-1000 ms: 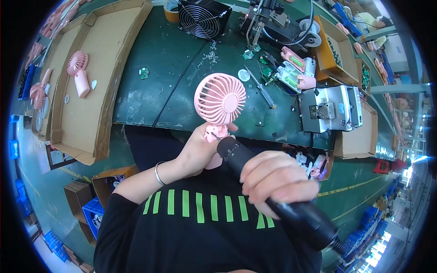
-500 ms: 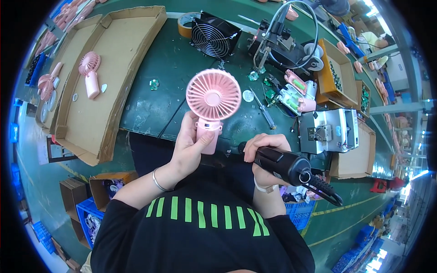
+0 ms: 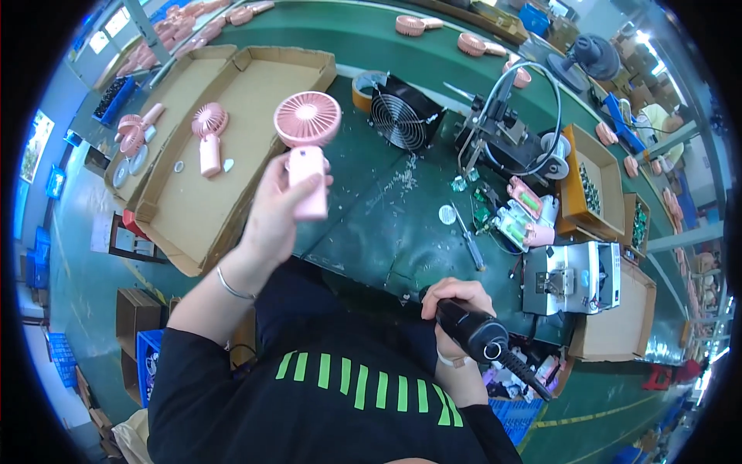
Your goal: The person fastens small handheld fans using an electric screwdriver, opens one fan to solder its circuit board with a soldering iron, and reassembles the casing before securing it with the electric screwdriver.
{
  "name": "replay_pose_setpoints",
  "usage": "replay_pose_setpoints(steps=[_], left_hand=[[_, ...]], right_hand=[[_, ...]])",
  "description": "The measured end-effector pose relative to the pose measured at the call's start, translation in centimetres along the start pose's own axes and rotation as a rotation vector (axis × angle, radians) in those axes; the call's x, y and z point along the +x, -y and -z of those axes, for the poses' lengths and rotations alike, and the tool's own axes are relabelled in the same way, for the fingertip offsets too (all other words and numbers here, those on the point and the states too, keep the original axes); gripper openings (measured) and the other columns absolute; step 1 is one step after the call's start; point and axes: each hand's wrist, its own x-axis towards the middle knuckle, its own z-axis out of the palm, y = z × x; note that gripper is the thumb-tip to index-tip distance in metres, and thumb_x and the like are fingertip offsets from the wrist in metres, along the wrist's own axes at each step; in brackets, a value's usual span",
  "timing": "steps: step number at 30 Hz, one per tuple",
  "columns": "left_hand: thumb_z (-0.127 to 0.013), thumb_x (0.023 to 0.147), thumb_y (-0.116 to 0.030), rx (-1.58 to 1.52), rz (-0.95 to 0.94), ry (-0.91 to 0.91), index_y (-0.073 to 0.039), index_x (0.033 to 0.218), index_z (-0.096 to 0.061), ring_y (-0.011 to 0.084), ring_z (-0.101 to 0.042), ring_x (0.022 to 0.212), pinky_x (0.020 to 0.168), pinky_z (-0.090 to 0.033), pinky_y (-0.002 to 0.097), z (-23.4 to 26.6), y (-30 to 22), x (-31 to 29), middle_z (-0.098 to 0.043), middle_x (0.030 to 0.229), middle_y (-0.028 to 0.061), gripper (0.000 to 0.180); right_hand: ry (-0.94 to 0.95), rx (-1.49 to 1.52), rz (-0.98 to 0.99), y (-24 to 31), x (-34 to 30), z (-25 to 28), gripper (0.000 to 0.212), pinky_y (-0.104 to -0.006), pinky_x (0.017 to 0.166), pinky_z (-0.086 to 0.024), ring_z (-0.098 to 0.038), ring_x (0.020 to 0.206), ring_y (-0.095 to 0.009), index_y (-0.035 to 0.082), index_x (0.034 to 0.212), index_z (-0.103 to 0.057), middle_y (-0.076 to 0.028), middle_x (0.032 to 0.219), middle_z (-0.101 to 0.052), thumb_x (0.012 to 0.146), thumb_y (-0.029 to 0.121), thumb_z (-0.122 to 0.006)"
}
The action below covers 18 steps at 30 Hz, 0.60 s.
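Note:
Above the left part of the green workbench, my left hand (image 3: 280, 203) is closed round the handle of a pink handheld fan (image 3: 308, 120). Its round grille points up and away from me. My right hand (image 3: 461, 300) grips a black electric screwdriver (image 3: 473, 331) near the bench's front edge. A coiled black cord trails from its back end; its tip is hidden. Another pink handheld fan (image 3: 209, 141) lies in a shallow cardboard tray (image 3: 270, 87) to the left. Opened pink fan housings (image 3: 527, 219) with green cells and a hand screwdriver (image 3: 469, 238) lie right of centre.
At the back stand a tape roll (image 3: 362, 91), a black cooling fan (image 3: 403, 116) and a bench fixture (image 3: 495, 131) with a wire spool. A yellow-brown box (image 3: 578, 220) of small parts and a grey metal device (image 3: 570, 277) occupy the right. Pink fans line the far belt.
My left hand has moved left toward the cardboard tray, turning the pink fan so its handle shows another side. The view has shifted; my right hand still grips the electric screwdriver.

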Motion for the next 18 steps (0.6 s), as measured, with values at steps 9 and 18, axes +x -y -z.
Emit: replay_pose_setpoints(steps=[9,18], left_hand=[[-0.045,0.1,-0.02,0.112,-0.307,-0.06,-0.005,0.125,-0.039,0.0173,-0.061,0.084,0.074,-0.052,0.0292,2.8,0.2,7.0,-0.059,0.101,0.0132,0.03],[-0.047,0.099,-0.019,0.278,-0.516,0.09,0.001,0.133,-0.031,0.0177,-0.06,0.098,0.084,-0.051,0.0307,1.6,0.4,5.5,-0.058,0.11,0.0132,0.042]], right_hand=[[0.067,0.013,0.061,0.7,0.0,-0.3,0.013,-0.0262,0.052,-0.043,-0.054,0.054,-0.017,-0.001,0.094,-0.054,-0.009,0.06,-0.056,0.083,0.003,-0.058],[-0.046,0.026,-0.058,0.4,0.4,-1.0,0.061,-0.0273,0.048,-0.042,-0.052,0.049,-0.018,-0.003,0.094,-0.054,-0.011,0.058,-0.055,0.085,0.057,-0.057]])
